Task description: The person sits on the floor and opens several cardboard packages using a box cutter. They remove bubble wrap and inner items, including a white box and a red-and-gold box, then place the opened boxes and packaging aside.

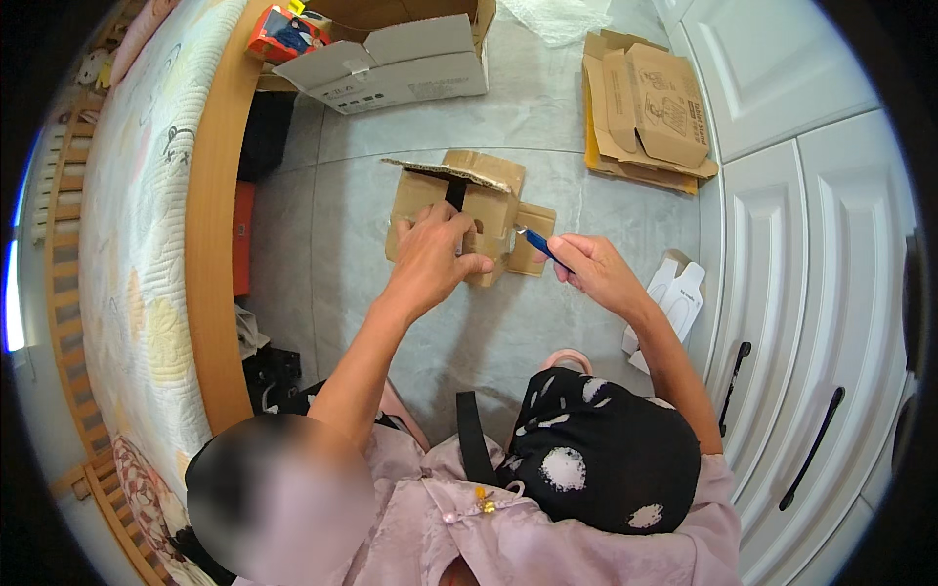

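Observation:
A small brown cardboard box [492, 172] stands on the grey tiled floor in front of me, with a flap sticking out at its right side. My left hand [437, 245] rests on the box, thumb against its near face and fingers bent over its surface. A blue utility knife [541, 245] is held in my right hand [590, 269]. Its metal tip points at the right side of the box, close to the flap; whether it touches the cardboard cannot be made out. A dark strip shows on the box above my left fingers.
A larger open carton [410, 69] stands at the back, a red box [287, 35] at its left corner. Flattened cardboard boxes [645, 110] lie stacked at the right. A white carton [670, 297] lies beside white cabinet doors [769, 278]. Along the left runs a wooden bed frame [212, 220].

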The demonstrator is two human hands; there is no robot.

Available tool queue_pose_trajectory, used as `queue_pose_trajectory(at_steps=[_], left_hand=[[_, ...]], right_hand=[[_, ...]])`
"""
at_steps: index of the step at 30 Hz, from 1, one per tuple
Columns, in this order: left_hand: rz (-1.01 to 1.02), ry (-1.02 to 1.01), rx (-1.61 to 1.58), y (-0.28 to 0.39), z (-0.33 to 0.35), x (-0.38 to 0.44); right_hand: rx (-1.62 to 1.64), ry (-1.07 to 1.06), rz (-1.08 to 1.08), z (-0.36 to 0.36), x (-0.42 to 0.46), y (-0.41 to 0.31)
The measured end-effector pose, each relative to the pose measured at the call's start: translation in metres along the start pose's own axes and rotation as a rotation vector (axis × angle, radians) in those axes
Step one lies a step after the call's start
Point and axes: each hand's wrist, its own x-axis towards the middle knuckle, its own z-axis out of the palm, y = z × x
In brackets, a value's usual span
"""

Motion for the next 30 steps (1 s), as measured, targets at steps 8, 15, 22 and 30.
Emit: queue_pose_trajectory(at_steps=[8,15,22,30], left_hand=[[-0.023,0.044,-0.108,-0.004,0.012,0.008],[-0.021,0.026,-0.169,-0.006,0.014,0.006],[-0.012,0.037,-0.296,-0.018,0.02,0.008],[-0.039,-0.023,-0.505,-0.032,0.031,0.018]], right_hand=[[-0.56,0.206,-0.444,0.009,0.021,0.005],[-0.791,0.126,-0.449,-0.001,0.026,-0.008],[-0.83,0.022,-0.478,-0.006,0.029,-0.009],[-0.766,0.121,-0.375,0.019,0.018,-0.005]])
